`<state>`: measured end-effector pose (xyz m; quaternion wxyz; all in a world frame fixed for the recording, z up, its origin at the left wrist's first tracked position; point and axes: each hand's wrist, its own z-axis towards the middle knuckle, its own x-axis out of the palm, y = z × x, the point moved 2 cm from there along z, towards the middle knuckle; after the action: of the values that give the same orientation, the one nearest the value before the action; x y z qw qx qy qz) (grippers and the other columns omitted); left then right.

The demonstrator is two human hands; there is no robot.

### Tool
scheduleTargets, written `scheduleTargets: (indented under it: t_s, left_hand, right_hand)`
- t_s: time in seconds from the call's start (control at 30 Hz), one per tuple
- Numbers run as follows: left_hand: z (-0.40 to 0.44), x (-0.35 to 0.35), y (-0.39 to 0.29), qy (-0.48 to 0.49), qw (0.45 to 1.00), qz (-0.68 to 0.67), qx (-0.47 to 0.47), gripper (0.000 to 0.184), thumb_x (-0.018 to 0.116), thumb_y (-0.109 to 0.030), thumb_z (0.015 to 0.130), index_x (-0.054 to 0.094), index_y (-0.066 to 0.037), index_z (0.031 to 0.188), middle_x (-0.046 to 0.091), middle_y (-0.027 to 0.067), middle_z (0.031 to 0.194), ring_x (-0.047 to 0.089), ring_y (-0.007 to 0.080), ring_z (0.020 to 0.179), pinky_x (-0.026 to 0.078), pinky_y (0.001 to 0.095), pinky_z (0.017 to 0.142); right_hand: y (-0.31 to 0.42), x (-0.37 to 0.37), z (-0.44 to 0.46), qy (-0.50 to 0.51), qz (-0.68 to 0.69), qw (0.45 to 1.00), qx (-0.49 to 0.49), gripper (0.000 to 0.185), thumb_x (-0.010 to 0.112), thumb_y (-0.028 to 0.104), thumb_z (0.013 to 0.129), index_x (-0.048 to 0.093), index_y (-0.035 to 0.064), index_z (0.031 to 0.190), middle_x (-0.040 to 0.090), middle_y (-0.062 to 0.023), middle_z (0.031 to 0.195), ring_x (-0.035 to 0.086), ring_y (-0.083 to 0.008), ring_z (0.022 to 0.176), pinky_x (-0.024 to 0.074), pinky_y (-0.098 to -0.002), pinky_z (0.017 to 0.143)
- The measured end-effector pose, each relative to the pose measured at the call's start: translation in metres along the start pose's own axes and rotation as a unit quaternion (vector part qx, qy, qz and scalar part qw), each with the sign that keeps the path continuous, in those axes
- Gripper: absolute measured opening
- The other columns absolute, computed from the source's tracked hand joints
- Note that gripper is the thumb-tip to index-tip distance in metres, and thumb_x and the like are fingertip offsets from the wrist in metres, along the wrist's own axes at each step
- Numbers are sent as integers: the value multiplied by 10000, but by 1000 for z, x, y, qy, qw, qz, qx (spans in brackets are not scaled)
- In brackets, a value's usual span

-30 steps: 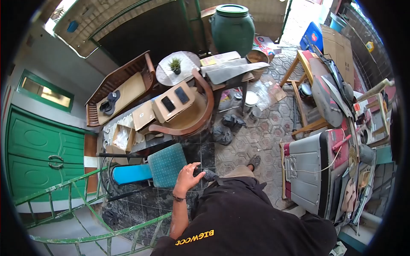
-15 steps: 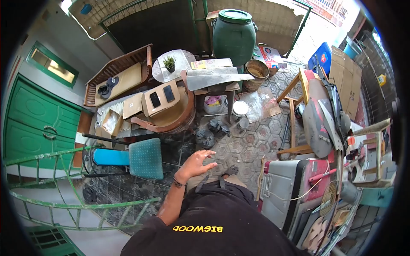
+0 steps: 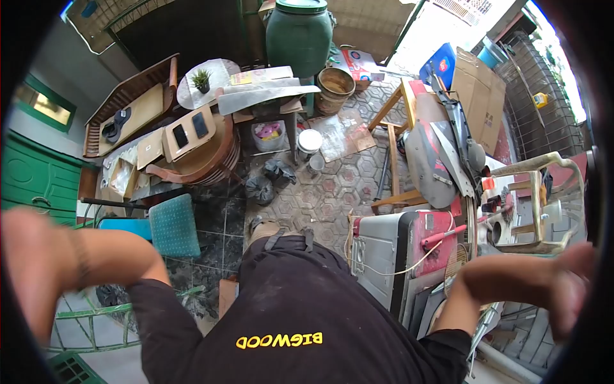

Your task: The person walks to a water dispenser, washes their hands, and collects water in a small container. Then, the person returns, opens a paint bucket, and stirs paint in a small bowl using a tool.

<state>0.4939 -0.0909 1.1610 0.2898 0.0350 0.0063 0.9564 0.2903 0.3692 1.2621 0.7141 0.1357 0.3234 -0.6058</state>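
My left hand (image 3: 32, 269) is raised at the far left edge, smeared by motion and partly cut off by the dark rim. It shows in front of the green door (image 3: 38, 169) and near the green metal ladder (image 3: 96, 320). At the far right edge is my right hand (image 3: 571, 291), also blurred, in front of a worn pale plastic chair (image 3: 543, 246). Both elbows are bent outward. No held thing can be made out in either hand, and the fingers are too unclear to read.
A teal-padded chair (image 3: 174, 225) stands left. On a wooden chair, two phones (image 3: 190, 131) lie on cardboard. Black bags (image 3: 260, 190) and a white bucket (image 3: 309, 142) sit on the paving. To the right are a grey-and-red machine casing (image 3: 384, 249) and a wooden frame (image 3: 393, 160).
My left hand has swung from in front of my body to the far left. My right hand has come into view at the right. The view has shifted rightward.
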Motion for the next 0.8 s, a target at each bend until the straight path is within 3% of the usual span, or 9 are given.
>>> scheduleTargets:
  t_s: [0.1,0.23,0.8]
  left_hand:
    - [50,29,-26,118,983,-95,108,253,698,-63,849,624,22,1076,650,147,1053,644,240,976,500,405,921]
    - [58,52,-29,231,953,-157,114,251,686,-91,859,623,13,1078,650,141,1045,643,239,970,501,406,911]
    - [44,-44,89,247,944,-176,129,263,635,-210,900,617,-25,1085,651,114,1012,640,233,943,506,411,866]
  right_hand:
    - [-23,37,60,81,-50,994,-49,331,406,181,1011,539,45,1282,603,-132,1268,571,-312,1199,467,-464,1007]
    - [-65,100,94,147,-99,984,-11,322,423,173,1003,553,43,1268,611,-134,1254,577,-311,1190,467,-459,1005]
    - [-123,267,195,223,-164,956,99,284,493,138,969,609,33,1206,649,-145,1197,604,-306,1154,467,-438,998]
